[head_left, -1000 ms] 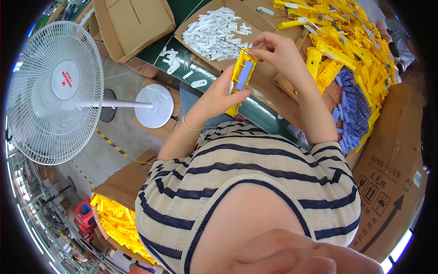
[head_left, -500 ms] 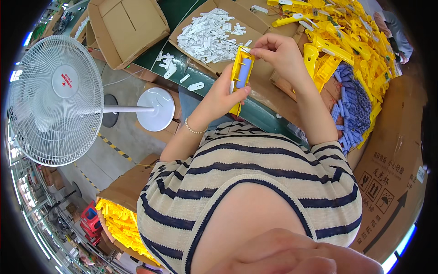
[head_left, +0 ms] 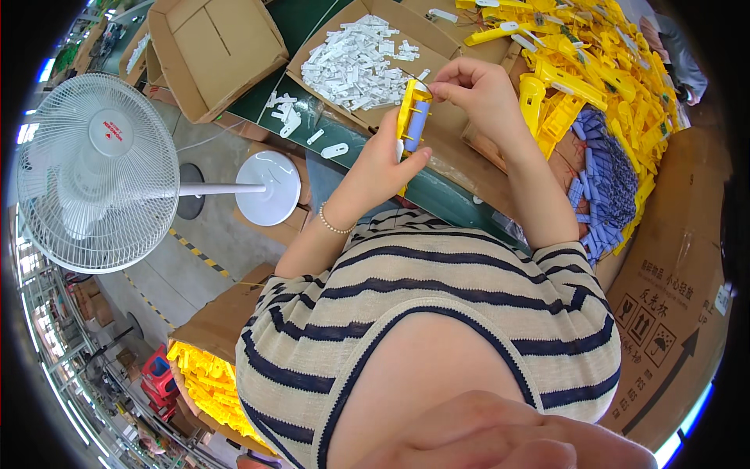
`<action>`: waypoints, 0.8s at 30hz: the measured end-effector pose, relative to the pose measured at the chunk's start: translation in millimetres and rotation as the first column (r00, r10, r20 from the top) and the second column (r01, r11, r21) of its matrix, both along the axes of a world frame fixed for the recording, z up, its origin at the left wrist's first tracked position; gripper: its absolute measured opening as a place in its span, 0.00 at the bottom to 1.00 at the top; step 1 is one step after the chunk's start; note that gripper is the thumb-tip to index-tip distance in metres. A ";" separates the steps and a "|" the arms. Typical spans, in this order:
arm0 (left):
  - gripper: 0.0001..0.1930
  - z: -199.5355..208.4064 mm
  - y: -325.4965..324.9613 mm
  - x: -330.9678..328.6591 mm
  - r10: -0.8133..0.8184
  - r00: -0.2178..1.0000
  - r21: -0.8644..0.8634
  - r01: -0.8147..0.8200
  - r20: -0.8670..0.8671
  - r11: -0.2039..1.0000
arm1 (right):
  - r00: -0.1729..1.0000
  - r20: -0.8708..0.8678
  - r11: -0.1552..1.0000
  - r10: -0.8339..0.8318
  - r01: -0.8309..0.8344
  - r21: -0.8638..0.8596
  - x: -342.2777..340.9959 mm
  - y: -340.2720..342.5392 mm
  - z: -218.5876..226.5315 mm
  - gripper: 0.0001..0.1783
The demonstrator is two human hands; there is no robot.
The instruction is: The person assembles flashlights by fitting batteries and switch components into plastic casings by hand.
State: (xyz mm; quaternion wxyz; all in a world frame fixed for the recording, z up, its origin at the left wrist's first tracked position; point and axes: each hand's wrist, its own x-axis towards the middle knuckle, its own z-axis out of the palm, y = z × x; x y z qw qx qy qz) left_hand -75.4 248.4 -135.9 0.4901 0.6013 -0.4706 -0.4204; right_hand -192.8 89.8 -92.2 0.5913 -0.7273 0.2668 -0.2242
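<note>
Head view: yellow housing (head_left: 404,117) with blue cylinder (head_left: 417,129) inside, raised above green bench (head_left: 445,195). Left hand (head_left: 383,168): fingers grasping housing's lower part; steady support advisable. Right hand (head_left: 478,82): fingertips pinched at its upper end, apparently on thin wire (head_left: 423,80), too fine to confirm; gentle tension preferable.

- Table (head_left: 445,195): green top, showing along the near edge.
- Tray (head_left: 426,47): cardboard, set back from the near edge.
- White parts (head_left: 291,125): loose, a small cluster leftward along the near edge, two single ones closer to it.
</note>
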 end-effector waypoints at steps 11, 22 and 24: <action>0.29 9.5 2.7 16.4 -0.206 0.883 0.009 0.231 -0.422 0.973 | 0.938 -0.331 0.882 0.099 -0.236 -0.408 -0.6 -17.9 -3.5 0.12; 0.33 11.7 -39.2 18.8 -0.087 0.695 -0.212 -0.096 -0.714 0.972 | 0.925 0.316 0.892 -0.211 0.051 0.449 11.5 11.7 -41.4 0.10; 0.25 20.3 -55.3 21.2 0.059 0.722 -0.082 -0.158 -0.689 0.984 | 0.918 0.325 0.910 -0.226 0.081 0.406 17.0 17.7 -54.9 0.11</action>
